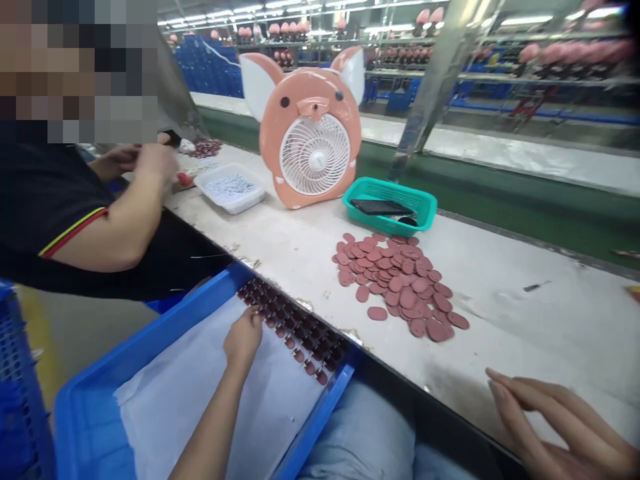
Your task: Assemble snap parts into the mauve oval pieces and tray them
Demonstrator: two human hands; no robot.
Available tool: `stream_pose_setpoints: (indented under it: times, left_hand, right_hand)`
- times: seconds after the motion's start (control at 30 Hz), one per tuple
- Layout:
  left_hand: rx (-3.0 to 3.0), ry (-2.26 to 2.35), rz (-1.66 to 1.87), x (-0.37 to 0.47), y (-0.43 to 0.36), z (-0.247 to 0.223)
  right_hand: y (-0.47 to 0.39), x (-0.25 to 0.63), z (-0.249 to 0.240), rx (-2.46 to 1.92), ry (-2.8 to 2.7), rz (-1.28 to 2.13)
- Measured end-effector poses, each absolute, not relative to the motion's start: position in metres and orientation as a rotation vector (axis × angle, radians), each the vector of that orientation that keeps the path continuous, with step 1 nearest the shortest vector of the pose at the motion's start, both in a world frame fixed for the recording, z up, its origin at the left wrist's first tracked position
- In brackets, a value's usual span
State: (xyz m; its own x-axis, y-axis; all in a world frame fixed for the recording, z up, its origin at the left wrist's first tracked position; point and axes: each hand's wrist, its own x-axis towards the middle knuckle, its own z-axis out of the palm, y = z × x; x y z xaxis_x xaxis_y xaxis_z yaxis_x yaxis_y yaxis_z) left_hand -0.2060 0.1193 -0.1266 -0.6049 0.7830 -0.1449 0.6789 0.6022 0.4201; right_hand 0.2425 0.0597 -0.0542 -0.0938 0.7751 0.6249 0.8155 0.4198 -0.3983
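- The left hand (243, 338) reaches into the blue tray (85, 407), its thumb and fingers drawn in at the rows of dark red pieces (305, 337); whether they clamp a piece, I cannot tell.
- Those pieces lie in close rows on a white sheet (200, 393), along the tray's edge beside the table, from near one corner to the other.
- The right hand (560, 420) is at the table's near edge, toward the right, palm partly turned up, thumb and forefinger tips together.
- Loose reddish ovals (400, 277) form a heap on the white table (530, 267), between its near and far edges; a few lie just beside the heap.
- A green basket (425, 223) sits near the far edge, behind the heap, with what is probably a phone (381, 207) in it.
- A pig-shaped fan (313, 133) stands upright left of the basket.
- Farther left, a white tub (233, 205) holds small pale bits.
- Beyond the tub, a co-worker (65, 213) has both hands raised close together at the table.
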Motion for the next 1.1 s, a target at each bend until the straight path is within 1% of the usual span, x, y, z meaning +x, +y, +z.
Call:
stream_pose_setpoints:
  times: [0.07,0.1,0.2,0.27,0.37,0.47,0.57,0.7,0.83,0.97,1.1]
  left_hand:
    - [1.284,2.525,0.684,-0.188,0.111,-0.107]
    - [1.374,2.498,0.809,-0.175,0.107,-0.096]
    - [1.803,2.239,1.077,-0.123,0.100,-0.068]
    - [2.114,1.943,1.072,-0.088,0.102,-0.053]
    - [2.406,1.584,0.941,-0.053,0.107,-0.042]
    - [2.549,1.396,0.897,-0.045,0.107,-0.044]
    - [2.619,1.265,1.002,-0.051,0.106,-0.052]
    - [2.188,1.161,1.079,-0.053,0.107,-0.055]
    - [1.783,1.273,1.107,-0.043,0.099,-0.047]
    - [1.398,1.372,1.108,-0.026,0.087,-0.031]
    - [0.923,1.273,1.089,-0.013,0.078,-0.008]
  right_hand:
    - [0.072,0.247,-0.046,-1.615,-1.582,-0.050]
    - [0.080,0.250,-0.044,-1.705,-1.442,0.012]
    - [0.110,0.259,-0.041,-1.776,-1.328,0.292]
    - [0.131,0.263,-0.043,-1.790,-1.371,0.389]
    - [0.157,0.262,-0.045,-1.793,-1.430,0.467]
    - [0.176,0.256,-0.044,-1.732,-1.484,0.549]
    - [0.182,0.251,-0.040,-1.655,-1.481,0.623]
    - [0.162,0.239,-0.028,-1.512,-1.414,0.745]
    - [0.126,0.212,-0.010,-1.329,-1.355,0.938]
    - [0.100,0.182,0.005,-1.187,-1.322,1.166]
    - [0.092,0.163,0.012,-1.063,-1.266,1.439]
